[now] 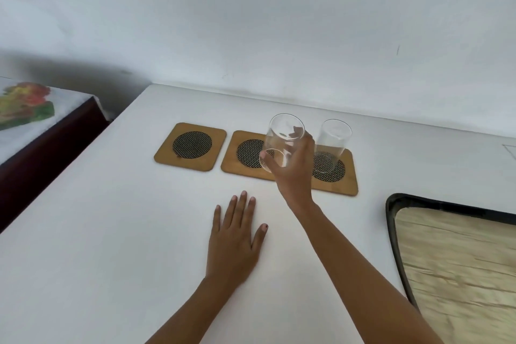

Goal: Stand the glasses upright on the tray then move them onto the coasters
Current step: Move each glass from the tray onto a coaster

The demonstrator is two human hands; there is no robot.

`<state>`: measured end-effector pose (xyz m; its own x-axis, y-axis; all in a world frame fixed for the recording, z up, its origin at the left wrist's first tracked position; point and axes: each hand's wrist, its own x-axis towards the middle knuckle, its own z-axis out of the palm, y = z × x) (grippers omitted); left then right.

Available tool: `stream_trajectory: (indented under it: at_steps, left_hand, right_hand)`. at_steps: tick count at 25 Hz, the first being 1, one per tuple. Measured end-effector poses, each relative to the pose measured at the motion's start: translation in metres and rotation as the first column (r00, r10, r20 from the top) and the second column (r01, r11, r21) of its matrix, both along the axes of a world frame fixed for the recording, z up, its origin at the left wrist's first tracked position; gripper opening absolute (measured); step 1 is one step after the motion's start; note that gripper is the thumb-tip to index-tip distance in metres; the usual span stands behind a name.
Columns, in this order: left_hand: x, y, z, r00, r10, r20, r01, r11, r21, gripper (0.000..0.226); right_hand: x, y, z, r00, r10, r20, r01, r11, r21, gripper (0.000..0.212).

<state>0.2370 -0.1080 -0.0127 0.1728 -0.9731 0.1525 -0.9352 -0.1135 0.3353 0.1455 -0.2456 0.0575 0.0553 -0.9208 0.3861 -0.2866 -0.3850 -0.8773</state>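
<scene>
I see one glass [333, 145] already upright on the right coaster [347, 179]. My right hand [293, 173] has its grip wrapped round a second glass [282, 142], tilted above the middle coaster [237, 159]. The left coaster [190, 145] is bare; my left hand [234, 237] lies spread flat on the counter [111, 232]. I see no glass on the visible part of the tray [391, 220].

White table [111, 232]; white wall [251, 22]; floral-cloth furniture [28, 109] at left.

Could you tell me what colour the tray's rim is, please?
Black, around a pale wood-grain base; the tray shows only in the head view.
</scene>
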Motion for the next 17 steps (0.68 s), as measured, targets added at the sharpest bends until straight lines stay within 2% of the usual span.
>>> stream_trajectory:
  at_steps: [4,17]
  left_hand:
    - [0.000,0.001,-0.001,1.000,-0.010,-0.019,0.010,1.000,0.010,0.061]
    - [0.000,-0.001,-0.001,0.999,0.002,-0.039,-0.001,1.000,0.030,0.061]
  right_hand:
    - [0.030,-0.025,-0.013,0.998,0.050,-0.042,-0.049,0.998,0.026,0.080]
    - [0.055,-0.055,-0.032,0.985,-0.011,-0.174,0.015,1.000,0.020,0.073]
